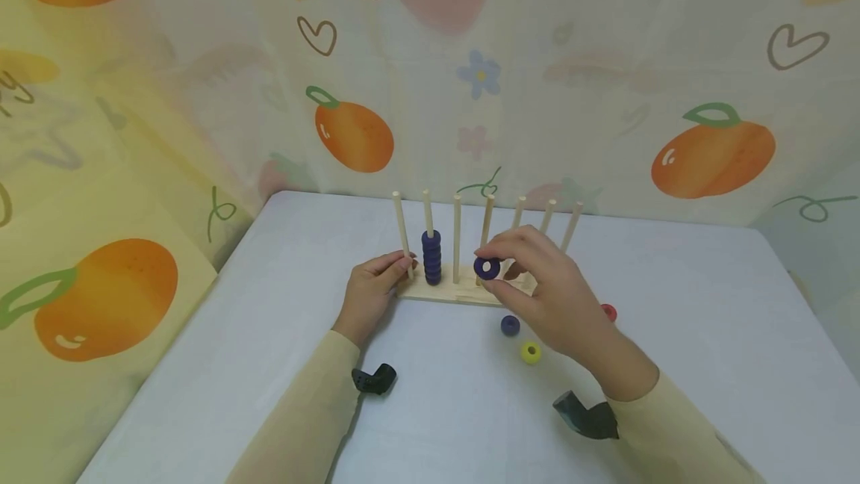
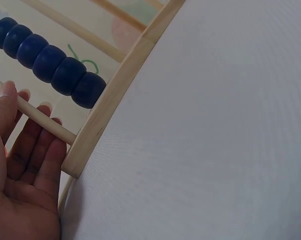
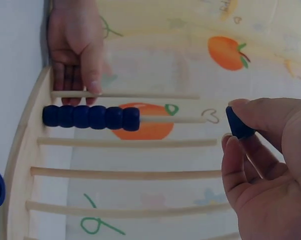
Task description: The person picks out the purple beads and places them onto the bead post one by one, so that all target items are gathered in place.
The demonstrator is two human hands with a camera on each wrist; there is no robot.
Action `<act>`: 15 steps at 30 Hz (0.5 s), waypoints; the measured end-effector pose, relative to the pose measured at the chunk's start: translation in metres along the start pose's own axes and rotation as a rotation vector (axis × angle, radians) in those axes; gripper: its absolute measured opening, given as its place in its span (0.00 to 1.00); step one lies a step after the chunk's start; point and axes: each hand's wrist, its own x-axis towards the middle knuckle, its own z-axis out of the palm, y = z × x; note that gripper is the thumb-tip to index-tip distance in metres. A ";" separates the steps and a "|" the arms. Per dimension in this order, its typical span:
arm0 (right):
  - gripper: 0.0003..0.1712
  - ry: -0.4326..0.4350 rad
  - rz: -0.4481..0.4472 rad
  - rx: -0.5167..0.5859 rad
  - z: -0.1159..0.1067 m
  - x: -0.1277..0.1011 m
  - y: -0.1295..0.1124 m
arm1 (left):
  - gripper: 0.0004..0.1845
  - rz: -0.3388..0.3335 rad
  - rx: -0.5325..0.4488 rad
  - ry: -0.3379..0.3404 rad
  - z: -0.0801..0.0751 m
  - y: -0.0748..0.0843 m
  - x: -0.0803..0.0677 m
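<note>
A wooden base (image 1: 437,291) carries a row of several upright pegs. A stack of dark blue rings (image 1: 432,256) sits on the second peg from the left. My left hand (image 1: 396,266) rests at the base's left end, its straight fingers (image 2: 35,150) lying against the first peg (image 2: 45,121). My right hand (image 1: 496,276) pinches one dark blue ring (image 1: 487,268) between thumb and fingers, in front of the middle pegs and just above the base. In the right wrist view that ring (image 3: 238,125) hangs beyond the tips of the pegs, level with the stack (image 3: 90,116).
Three loose rings lie on the white table in front of the base: blue (image 1: 510,326), yellow (image 1: 531,352) and red (image 1: 608,312). A fruit-patterned cloth (image 1: 349,133) walls in the table at the back and on both sides. The other pegs stand bare.
</note>
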 end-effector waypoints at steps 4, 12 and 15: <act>0.21 0.019 -0.018 -0.002 0.001 0.011 -0.002 | 0.19 0.009 0.001 -0.001 0.000 -0.002 0.001; 0.20 0.054 -0.036 0.027 0.003 0.032 0.001 | 0.18 0.012 0.021 -0.004 -0.001 -0.002 0.002; 0.20 0.066 -0.053 0.048 0.006 0.039 0.004 | 0.18 0.009 0.020 -0.002 -0.001 -0.001 0.002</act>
